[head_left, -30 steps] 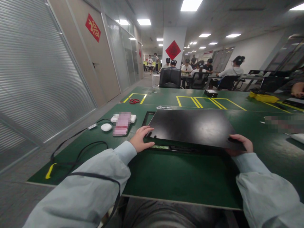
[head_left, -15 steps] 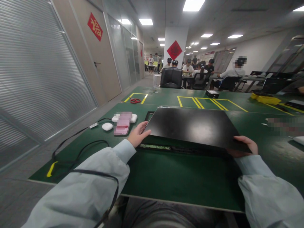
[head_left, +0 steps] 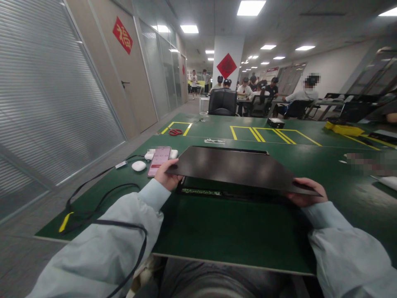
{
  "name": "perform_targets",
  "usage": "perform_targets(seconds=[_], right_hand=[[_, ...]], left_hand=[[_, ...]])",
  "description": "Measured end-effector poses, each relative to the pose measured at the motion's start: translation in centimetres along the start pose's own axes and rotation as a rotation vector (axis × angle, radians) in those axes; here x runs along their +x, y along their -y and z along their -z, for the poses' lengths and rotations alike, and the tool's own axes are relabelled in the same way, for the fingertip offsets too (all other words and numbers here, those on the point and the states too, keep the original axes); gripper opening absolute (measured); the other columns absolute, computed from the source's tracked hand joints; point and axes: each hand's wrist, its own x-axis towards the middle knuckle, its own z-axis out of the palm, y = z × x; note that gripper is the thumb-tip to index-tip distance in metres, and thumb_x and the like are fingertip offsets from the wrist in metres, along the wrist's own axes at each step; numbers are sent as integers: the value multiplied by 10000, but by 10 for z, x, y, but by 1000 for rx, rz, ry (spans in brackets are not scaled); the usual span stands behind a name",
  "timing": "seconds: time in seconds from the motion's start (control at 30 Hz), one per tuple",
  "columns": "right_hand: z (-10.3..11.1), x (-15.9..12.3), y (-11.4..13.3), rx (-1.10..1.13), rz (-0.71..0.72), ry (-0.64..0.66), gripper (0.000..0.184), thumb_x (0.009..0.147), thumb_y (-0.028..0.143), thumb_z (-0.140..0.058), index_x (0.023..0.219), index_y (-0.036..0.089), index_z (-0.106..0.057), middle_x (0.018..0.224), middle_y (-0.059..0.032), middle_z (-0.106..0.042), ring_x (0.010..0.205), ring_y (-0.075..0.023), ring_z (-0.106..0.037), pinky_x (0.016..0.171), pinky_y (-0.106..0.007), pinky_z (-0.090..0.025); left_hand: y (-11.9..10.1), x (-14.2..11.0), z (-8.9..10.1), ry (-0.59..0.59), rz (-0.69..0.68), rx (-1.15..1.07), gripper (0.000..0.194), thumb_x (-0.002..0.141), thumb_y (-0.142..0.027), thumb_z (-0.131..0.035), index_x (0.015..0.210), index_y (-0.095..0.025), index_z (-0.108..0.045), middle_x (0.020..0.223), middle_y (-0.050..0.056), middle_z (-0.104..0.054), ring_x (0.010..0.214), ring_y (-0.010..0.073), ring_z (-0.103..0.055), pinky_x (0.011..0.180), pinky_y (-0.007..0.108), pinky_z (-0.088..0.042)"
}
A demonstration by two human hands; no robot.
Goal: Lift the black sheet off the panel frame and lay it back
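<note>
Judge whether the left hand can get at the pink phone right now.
Probably not while the left hand grips the dark panel; freed, likely yes: the phone lies right beside that hand, screen up.

The green bench (head_left: 242, 231) bears a phone (head_left: 159, 159) and white case (head_left: 138, 166) beside the left hand (head_left: 168, 174), with scissors (head_left: 175, 132) beyond.

On the green flat-topped surface (head_left: 242, 231), the thin dark rectangular panel (head_left: 232, 167) lies above the shallow black rectangular frame (head_left: 229, 149), overlapping it, with what look like small silvery metal pieces (head_left: 214, 141) just behind. Left of the panel are the slim pink-screened phone (head_left: 160, 159) and, farther left, the rounded white plastic case (head_left: 138, 166); the red-handled metal scissors (head_left: 175, 132) lie behind them, with the boxy black container (head_left: 275, 122) farther back, to the right.
</note>
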Motion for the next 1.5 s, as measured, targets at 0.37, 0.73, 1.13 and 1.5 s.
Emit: perform_targets(seconds=[0.37, 0.73, 1.13, 1.5], right_hand=[[-13, 0, 7, -147, -54, 60, 408, 626, 277, -789, 1032, 270, -751, 872, -55, -798, 795, -268, -781, 666, -367, -659], [-14, 0, 6, -45, 16, -96, 364, 651, 157, -698, 997, 243, -626, 912, -116, -818, 820, -228, -798, 670, -301, -659], [7, 14, -8, -226, 202, -229, 492, 577, 210, -814, 1028, 252, -622, 977, -47, -805, 691, -208, -762, 619, -329, -658], [4, 15, -10, -315, 296, -216, 521, 618, 347, -797, 1103, 264, -626, 1057, -72, -804, 774, -212, -739, 651, -319, -618]], left_hand=[[-9, -8, -7, 115, -210, 41, 297, 660, -109, -666, 937, -121, -775, 734, 37, -768, 623, 184, -705, 603, 265, -590], [-1, 8, 9, 135, -333, 179, 440, 665, -160, -761, 1104, -155, -795, 1022, 66, -836, 1077, 300, -763, 913, 370, -630], [18, 10, 7, 92, -236, 231, 574, 643, -123, -802, 1216, -135, -772, 1023, 100, -844, 1056, 318, -782, 850, 365, -657], [24, 14, 9, 41, -166, 238, 688, 665, -100, -831, 1338, -138, -695, 957, 77, -837, 929, 262, -796, 768, 301, -633]])
